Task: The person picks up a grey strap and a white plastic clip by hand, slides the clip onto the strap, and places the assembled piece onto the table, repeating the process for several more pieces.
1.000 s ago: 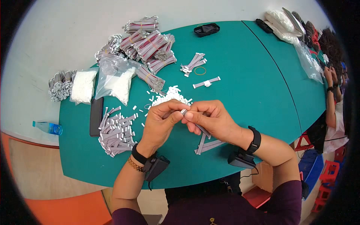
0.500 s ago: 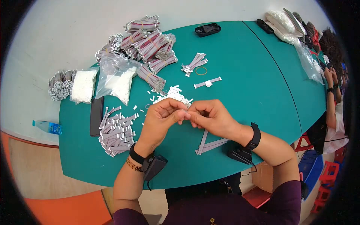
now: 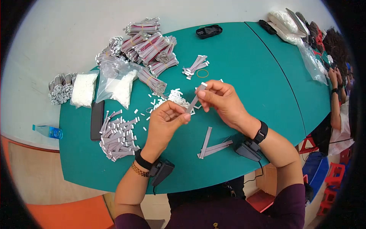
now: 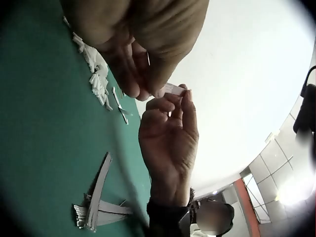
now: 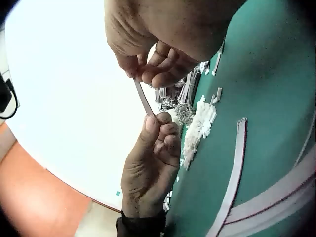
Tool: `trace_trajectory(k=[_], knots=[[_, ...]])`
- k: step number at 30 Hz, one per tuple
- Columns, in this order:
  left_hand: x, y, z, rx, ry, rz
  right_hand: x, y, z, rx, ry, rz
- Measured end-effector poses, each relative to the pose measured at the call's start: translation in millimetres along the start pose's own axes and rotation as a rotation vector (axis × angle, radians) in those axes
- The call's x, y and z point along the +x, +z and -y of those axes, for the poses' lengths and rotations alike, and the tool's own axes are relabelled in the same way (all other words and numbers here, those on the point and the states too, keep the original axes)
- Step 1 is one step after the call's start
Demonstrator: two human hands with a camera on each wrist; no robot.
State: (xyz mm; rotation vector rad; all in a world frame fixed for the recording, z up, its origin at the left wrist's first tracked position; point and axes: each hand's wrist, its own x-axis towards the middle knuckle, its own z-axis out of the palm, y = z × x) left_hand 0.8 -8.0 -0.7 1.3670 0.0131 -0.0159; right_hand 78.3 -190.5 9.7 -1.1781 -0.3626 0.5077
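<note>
A short flat grey ribbon cable (image 3: 195, 102) is stretched slantwise between both hands above the table. My left hand (image 3: 164, 124) pinches its lower end between thumb and forefinger. My right hand (image 3: 225, 104) pinches the upper part, where a white connector (image 3: 204, 85) shows above the fingertips. In the right wrist view, the cable (image 5: 144, 98) runs straight from one hand's fingertips to the other's. Beneath the hands lies a heap of small white connector housings (image 3: 176, 96), partly hidden by them. Several loose ribbon cables (image 3: 214, 147) lie below my right hand.
A pile of cables with white ends (image 3: 119, 135) lies at left beside a dark flat case (image 3: 97, 121). Behind are banded cable bundles (image 3: 152, 45) and bags of white parts (image 3: 84, 88). A small cable group (image 3: 196, 66), a rubber band (image 3: 202, 73) and a black tray (image 3: 209, 31) lie farther back.
The hands were close together around a white connector on the cable. They have since moved apart, the right hand up and away, so the cable now shows stretched between them.
</note>
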Motion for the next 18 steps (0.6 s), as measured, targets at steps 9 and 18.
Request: trace_trajectory(k=[9, 18], knots=[[-4, 8, 1, -0.007, -0.074, 0.143, -6, 9, 0, -0.122, -0.067, 0.057], [0, -3, -5, 0.047, 0.004, 0.017, -1, -2, 5, -0.063, 0.038, -0.038]])
